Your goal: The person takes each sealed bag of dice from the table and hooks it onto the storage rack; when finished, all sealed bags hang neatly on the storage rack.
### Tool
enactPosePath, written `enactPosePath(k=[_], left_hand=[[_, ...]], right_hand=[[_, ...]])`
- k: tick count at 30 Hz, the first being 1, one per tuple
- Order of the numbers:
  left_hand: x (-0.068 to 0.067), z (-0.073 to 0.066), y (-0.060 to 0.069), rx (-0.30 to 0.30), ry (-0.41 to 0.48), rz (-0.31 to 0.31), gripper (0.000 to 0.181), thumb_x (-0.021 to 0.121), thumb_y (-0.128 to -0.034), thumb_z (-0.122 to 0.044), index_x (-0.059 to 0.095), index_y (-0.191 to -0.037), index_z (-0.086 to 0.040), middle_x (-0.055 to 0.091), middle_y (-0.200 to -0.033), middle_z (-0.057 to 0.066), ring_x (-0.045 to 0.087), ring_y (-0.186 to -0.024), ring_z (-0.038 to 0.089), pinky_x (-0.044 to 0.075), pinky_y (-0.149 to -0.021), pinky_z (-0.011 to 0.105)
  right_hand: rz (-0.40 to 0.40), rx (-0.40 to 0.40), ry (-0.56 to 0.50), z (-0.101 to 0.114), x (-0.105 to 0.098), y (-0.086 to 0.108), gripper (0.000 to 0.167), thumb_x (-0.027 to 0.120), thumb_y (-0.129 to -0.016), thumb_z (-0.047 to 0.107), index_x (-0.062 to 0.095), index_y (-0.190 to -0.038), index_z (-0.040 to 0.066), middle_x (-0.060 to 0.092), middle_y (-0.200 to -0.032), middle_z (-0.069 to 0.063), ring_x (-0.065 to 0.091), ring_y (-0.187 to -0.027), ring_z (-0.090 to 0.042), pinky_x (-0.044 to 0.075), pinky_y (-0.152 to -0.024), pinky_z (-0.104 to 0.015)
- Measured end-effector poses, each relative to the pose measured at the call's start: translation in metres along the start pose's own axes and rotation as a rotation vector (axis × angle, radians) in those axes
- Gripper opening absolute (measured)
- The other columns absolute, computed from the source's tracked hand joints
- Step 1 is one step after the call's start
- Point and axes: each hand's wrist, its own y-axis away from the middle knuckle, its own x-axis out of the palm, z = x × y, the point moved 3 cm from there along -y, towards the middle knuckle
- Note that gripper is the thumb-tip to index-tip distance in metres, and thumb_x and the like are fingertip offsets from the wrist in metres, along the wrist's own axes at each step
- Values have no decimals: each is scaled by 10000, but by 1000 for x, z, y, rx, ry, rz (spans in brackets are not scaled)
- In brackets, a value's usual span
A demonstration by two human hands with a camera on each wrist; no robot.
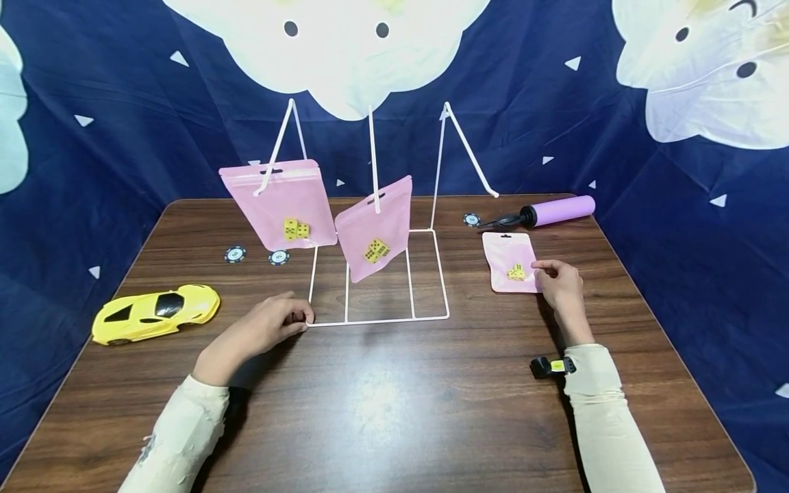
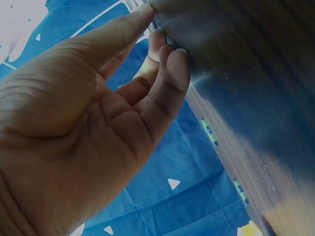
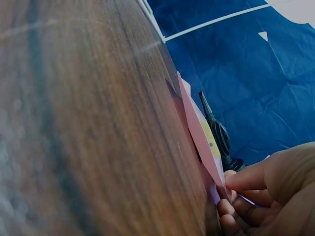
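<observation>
A white wire display rack (image 1: 379, 322) stands on the table, its hooks reaching toward me. The left hand (image 1: 265, 325) pinches the rack's front left corner between thumb and fingers. One pink zip pouch (image 1: 255, 202) hangs from the left hook and a second pink pouch (image 1: 355, 236) from the middle hook. Yellow dice show on both. At the right, a third pink pouch (image 1: 501, 257) with yellow dice is held at its right edge by the right hand (image 1: 562, 291). In the right wrist view this pouch (image 3: 194, 118) is tilted, partly lifted off the table.
The right hook (image 1: 471, 150) carries no pouch. Behind the third pouch lies a purple hand pump (image 1: 561, 210) with a black nozzle, beside a poker chip (image 1: 471, 219). Two more chips (image 1: 235, 254) and a yellow toy car (image 1: 154, 315) are at the left.
</observation>
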Motion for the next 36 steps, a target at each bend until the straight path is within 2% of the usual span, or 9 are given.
enactPosePath(k=[5,10,12,15,17,19,27,33,36], left_hand=[[1,-1,0,-2,5,-3,199,799,-941,10,672,-925,-142,612,-773,-111,558,-744,69,538,-877,518],[1,-2,0,1,16,-5,204,792,-942,24,670,-919,-138,597,-755,-114,552,-727,61,455,-1091,651],[1,-2,0,-3,15,-5,202,792,-944,20,671,-920,-140,595,-756,-116,548,-729,61,480,-1065,630],[0,-2,0,-11,16,-6,201,798,-943,15,675,-920,-143,599,-765,-113,542,-745,71,550,-873,493],[0,-2,0,-14,14,-8,204,802,-941,13,676,-920,-147,600,-774,-110,540,-757,83,513,-740,411],[0,-2,0,-14,14,-10,207,805,-938,13,677,-918,-148,599,-780,-108,541,-768,96,490,-697,371],[0,-2,0,3,-1,-17,255,817,-919,34,654,-900,-161,594,-794,-99,552,-771,107,499,-706,375],[0,-2,0,4,1,-16,253,814,-922,34,648,-898,-156,595,-791,-99,550,-773,115,493,-697,366],[0,-2,0,6,-1,-20,248,814,-920,32,654,-899,-156,591,-796,-99,550,-772,111,500,-702,382]], right_hand=[[-19,-2,-17,0,-1,1,278,583,-1035,23,745,-1250,-48,664,-1143,-228,536,-1035,-303,380,-834,-315],[-42,-1,-40,1,-2,3,276,582,-1035,9,750,-1247,-44,675,-1115,-207,539,-972,-238,392,-781,-255],[-52,4,-58,1,-2,3,276,583,-1034,8,751,-1248,-39,677,-1108,-187,541,-944,-196,401,-755,-223],[-67,14,-89,2,-3,4,281,583,-1030,6,752,-1251,-32,674,-1080,-137,539,-885,-121,411,-714,-183],[-78,17,-111,3,-4,4,283,585,-1025,4,754,-1249,-31,674,-1039,-98,536,-829,-73,415,-684,-165],[-91,17,-127,3,-4,4,280,588,-1022,-2,755,-1245,-32,663,-988,-49,523,-780,-34,413,-654,-155],[-115,14,-187,3,-8,6,267,600,-1012,-6,760,-1224,-31,645,-821,57,531,-648,30,428,-575,-143],[-143,4,-188,4,-10,6,272,593,-1004,-5,751,-1224,-25,627,-846,103,532,-656,51,428,-576,-137],[-163,-5,-195,3,-12,6,270,582,-1006,-9,742,-1223,-28,618,-879,73,520,-653,52,416,-568,-141]])
